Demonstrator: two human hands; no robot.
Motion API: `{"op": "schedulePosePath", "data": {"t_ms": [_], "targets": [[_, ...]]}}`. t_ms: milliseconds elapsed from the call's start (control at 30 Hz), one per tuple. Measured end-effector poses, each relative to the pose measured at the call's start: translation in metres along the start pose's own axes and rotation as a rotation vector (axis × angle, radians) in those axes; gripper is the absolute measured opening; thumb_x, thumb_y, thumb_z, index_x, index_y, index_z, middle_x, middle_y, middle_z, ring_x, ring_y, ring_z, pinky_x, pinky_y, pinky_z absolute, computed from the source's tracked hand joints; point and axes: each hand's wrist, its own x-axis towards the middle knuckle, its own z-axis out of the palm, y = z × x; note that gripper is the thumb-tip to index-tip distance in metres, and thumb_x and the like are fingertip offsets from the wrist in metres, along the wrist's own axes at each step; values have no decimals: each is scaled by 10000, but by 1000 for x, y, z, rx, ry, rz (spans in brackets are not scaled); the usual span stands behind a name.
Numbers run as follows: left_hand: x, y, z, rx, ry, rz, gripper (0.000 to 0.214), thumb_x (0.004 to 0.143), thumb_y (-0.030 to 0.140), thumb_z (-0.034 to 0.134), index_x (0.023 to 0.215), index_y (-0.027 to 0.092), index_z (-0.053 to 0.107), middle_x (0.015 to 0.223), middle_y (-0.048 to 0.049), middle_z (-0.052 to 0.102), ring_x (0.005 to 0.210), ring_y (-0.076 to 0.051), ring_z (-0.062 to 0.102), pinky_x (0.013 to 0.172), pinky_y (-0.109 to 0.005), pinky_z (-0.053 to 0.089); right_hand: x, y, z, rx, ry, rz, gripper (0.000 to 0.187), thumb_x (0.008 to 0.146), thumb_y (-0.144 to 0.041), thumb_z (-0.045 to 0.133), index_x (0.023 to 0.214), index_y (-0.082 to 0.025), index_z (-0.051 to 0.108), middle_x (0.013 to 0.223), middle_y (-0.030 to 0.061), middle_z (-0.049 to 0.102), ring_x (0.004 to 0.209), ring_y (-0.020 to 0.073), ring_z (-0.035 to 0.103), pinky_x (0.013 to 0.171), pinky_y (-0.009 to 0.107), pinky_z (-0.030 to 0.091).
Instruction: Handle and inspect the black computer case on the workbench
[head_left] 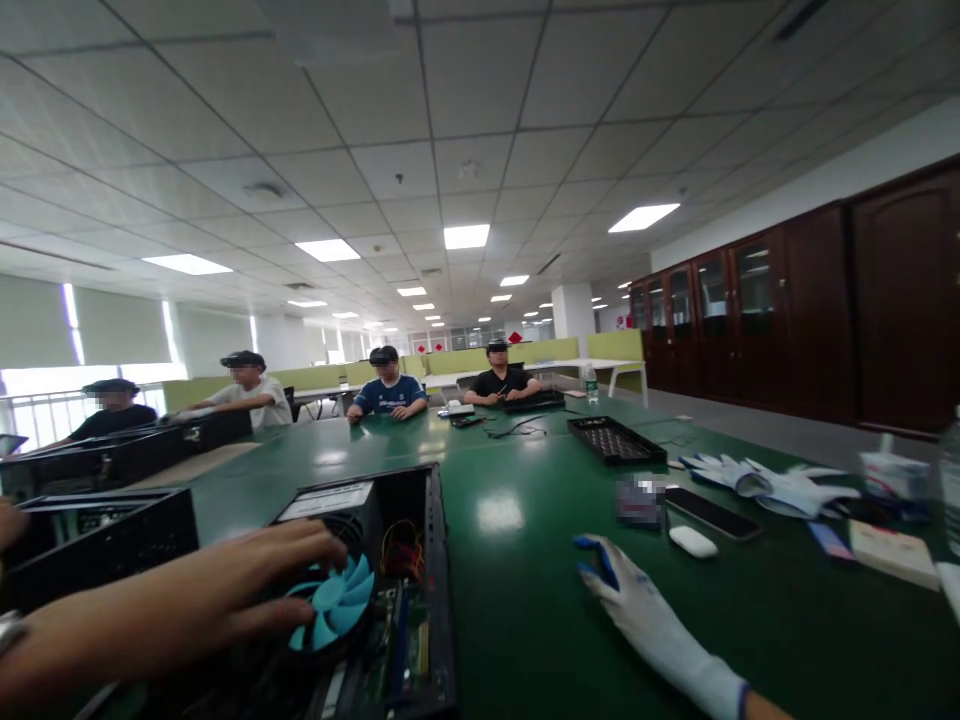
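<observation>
My left hand (255, 575) is bare and reaches in from the left over an uncovered black computer case (439, 560). Its fingers are stretched out, with the thumb and fingertips at the edge of a light-blue cooling fan (334, 600). Whether they press on the blades I cannot tell. Behind the fan sits a power supply (334, 505), with coloured wires (403, 550) beside it. My right hand (637, 605) wears a white glove with blue fingertips. It hovers over or rests on the green table (517, 620), thumb and fingers apart, holding nothing.
Another open case (112, 535) stands at left, with another person's hand (9, 522) at the frame edge. To the right lie a phone (712, 512), a white earbud case (693, 542), gloves (772, 485) and a black panel (615, 440). Several people sit across the table.
</observation>
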Motion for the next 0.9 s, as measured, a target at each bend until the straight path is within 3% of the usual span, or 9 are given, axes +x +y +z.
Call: {"op": "schedulePosePath", "data": {"t_ms": [100, 200, 333, 433, 500, 567, 700, 800, 900], "targets": [[38, -11, 3, 15, -366, 6, 732, 825, 587, 699, 1485, 439, 418, 1563, -55, 438, 1407, -373, 431, 1154, -527, 369, 1, 3, 2, -104, -60, -32, 430, 792, -217, 510, 1147, -266, 748, 1450, 82, 564, 1445, 359, 370, 1173, 585, 344], [70, -29, 32, 115, -537, 165, 1072, 586, 653, 854, 1516, 402, 381, 1600, -154, 353, 1452, -491, 292, 1140, -706, 242, 2, 5, 9, -220, -105, -58, 473, 742, -176, 549, 1153, -281, 758, 1483, 100, 525, 1426, 398, 384, 1141, 612, 379], [82, -43, 64, 149, -481, 329, 1156, 489, 642, 904, 1502, 380, 410, 1452, -205, 510, 1389, -491, 380, 1096, -709, 273, 7, 10, 10, -100, 25, 50, 354, 777, -300, 554, 1061, -273, 764, 1343, 141, 639, 1319, 395, 527, 1083, 559, 458], [74, -35, 68, 252, -455, 349, 1105, 540, 620, 890, 1503, 393, 397, 1355, -231, 548, 1256, -482, 505, 977, -697, 395, 28, -9, -10, 73, 44, 151, 452, 889, -474, 451, 1215, -256, 676, 1090, 146, 739, 1027, 336, 704, 852, 458, 583], [69, -28, 67, 339, -457, 311, 1079, 556, 596, 885, 1498, 401, 397, 1310, -235, 557, 1124, -468, 579, 888, -713, 443, 51, -44, -31, 207, 14, 160, 543, 906, -544, 425, 1321, -236, 593, 1045, 126, 742, 918, 300, 717, 762, 408, 581], [65, -22, 65, 408, -442, 300, 1042, 547, 556, 898, 1468, 398, 437, 1262, -226, 572, 1025, -444, 612, 819, -710, 478, 75, -95, -53, 292, -38, 84, 563, 891, -540, 469, 1342, -216, 562, 1110, 115, 723, 959, 287, 696, 813, 395, 560], [50, -20, 53, 468, -384, 292, 1002, 526, 468, 933, 1411, 380, 473, 1324, -251, 534, 1079, -448, 600, 791, -682, 520, 120, -208, -72, 292, -296, -307, 464, 865, -319, 582, 1318, -219, 588, 1238, 79, 679, 1087, 243, 643, 970, 351, 490], [28, -17, 27, 451, -307, 223, 1161, 457, 408, 973, 1460, 411, 388, 1512, -262, 366, 1298, -509, 466, 910, -727, 464, 147, -273, -49, 117, -533, -609, 421, 863, -128, 588, 1276, -207, 617, 1217, 65, 695, 1061, 201, 659, 934, 282, 499], [2, -8, -9, 367, -245, 131, 1326, 408, 346, 992, 1516, 456, 272, 1599, -206, 239, 1396, -512, 357, 1015, -705, 421, 160, -321, -3, -184, -683, -796, 367, 831, -26, 620, 1176, -148, 653, 1136, 102, 718, 989, 221, 683, 855, 289, 530]]}}
